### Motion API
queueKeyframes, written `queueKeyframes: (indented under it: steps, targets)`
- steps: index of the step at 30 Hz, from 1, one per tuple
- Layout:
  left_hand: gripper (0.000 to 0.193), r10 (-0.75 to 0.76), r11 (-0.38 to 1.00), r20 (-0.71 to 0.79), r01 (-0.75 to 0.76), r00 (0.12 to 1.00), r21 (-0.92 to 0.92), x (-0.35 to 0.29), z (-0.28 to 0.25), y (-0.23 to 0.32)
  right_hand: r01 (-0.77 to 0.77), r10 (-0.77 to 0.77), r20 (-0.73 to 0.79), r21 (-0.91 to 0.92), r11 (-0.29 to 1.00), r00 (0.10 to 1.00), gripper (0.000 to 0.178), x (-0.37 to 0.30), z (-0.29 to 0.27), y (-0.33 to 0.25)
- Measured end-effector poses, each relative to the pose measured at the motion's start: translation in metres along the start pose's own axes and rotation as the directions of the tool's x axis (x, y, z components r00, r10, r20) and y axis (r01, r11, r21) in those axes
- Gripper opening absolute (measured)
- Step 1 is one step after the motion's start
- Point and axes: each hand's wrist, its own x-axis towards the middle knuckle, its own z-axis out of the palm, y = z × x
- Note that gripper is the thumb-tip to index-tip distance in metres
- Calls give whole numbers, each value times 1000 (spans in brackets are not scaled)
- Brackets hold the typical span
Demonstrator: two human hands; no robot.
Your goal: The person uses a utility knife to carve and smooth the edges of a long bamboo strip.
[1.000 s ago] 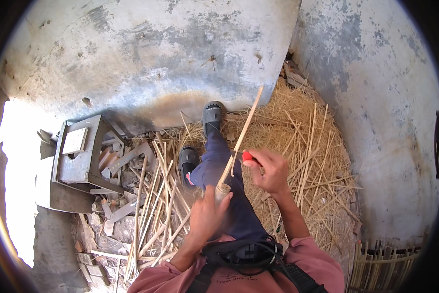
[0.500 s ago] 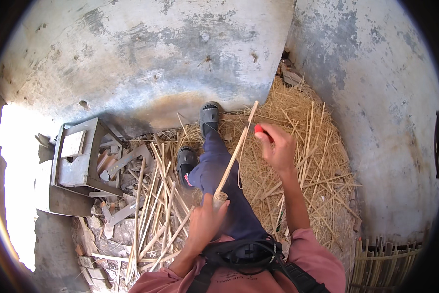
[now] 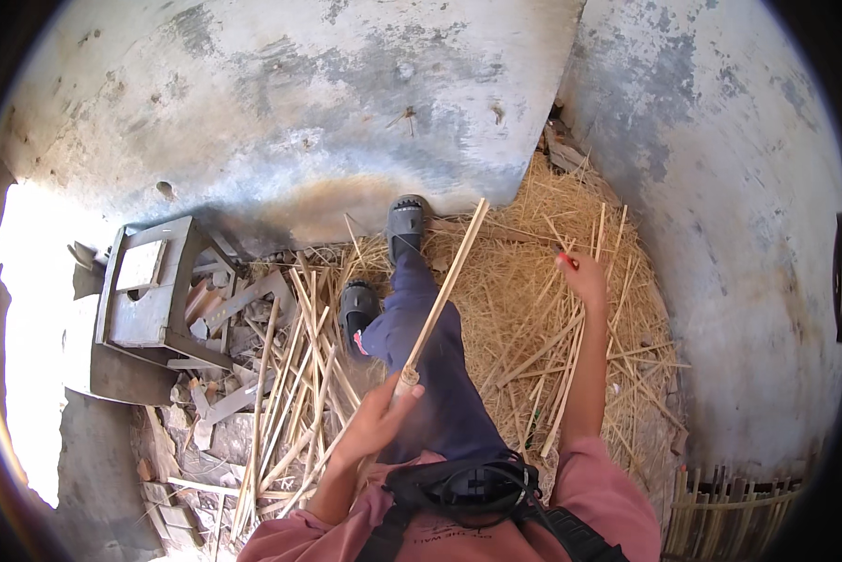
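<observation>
My left hand (image 3: 372, 423) is closed around the thick lower end of a pale bamboo stick (image 3: 449, 281). From there the stick's thin length slants up and to the right, over my leg, toward the wall. Well to the right of it, above the straw, my right hand (image 3: 586, 279) is closed on a small red-handled knife (image 3: 569, 262). Only a bit of its dark blade shows, apart from the stick.
Loose bamboo strips (image 3: 313, 361) lie left of my legs, and straw shavings (image 3: 524, 318) cover the floor to the right. A grey wooden box (image 3: 149, 300) stands at left beside rubble. Weathered walls (image 3: 346, 112) rise ahead and right. A slatted bamboo piece (image 3: 735, 510) sits lower right.
My right hand has swung right with the knife, away from the stick. The stick stays in my left hand, which has shifted slightly down and left.
</observation>
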Motion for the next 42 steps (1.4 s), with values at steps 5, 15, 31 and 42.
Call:
queueKeyframes:
  steps: [5,15,31,42]
  targets:
    - [39,-126,898,307,240,943,-368,8,-5,12,124,-111,-59,590,798,992,43,-29,43,16]
    - [59,-12,713,514,367,858,-597,25,-10,20,138,-449,-26,966,218,893,32,-106,17,-94]
    - [83,132,473,656,534,743,-701,30,-1,11,63,-585,73,976,208,808,42,-169,16,-142]
    - [60,52,701,484,313,874,-641,30,4,23,16,-530,77,985,170,845,36,-173,19,-145]
